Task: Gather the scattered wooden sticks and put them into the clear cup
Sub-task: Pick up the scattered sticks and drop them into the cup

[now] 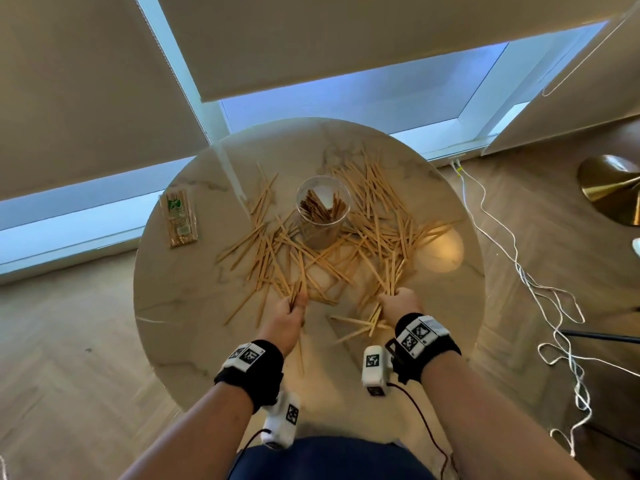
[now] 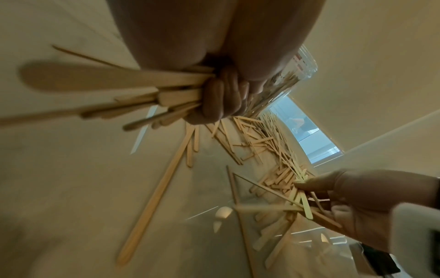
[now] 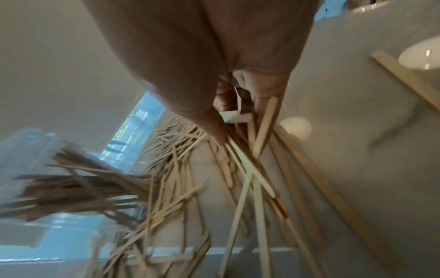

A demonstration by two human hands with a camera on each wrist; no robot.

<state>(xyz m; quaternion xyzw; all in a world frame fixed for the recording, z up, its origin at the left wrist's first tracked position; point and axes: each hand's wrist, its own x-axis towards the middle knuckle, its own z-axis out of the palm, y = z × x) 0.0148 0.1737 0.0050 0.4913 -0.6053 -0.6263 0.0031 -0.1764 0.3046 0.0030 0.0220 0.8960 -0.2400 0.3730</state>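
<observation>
Drawn blinds (image 1: 104,81) and strips of daylit window frame a round marble table (image 1: 194,306) on a wood floor (image 1: 69,341). At its centre stands the clear cup (image 1: 322,211), upright and already partly filled with wooden sticks. Many more sticks (image 1: 374,237) lie scattered all round it, heaped thickest to its right. A person's left hand (image 1: 289,315) grips a bundle of sticks (image 2: 133,88), fingers (image 2: 223,97) curled tightly round them. The right hand (image 1: 398,303) has its fingers closed on another bunch (image 3: 252,154) near the table's front edge. A wrapped packet of sticks (image 1: 179,218) rests at the table's left, and a white cable (image 1: 540,289) trails across the floor to the right.
</observation>
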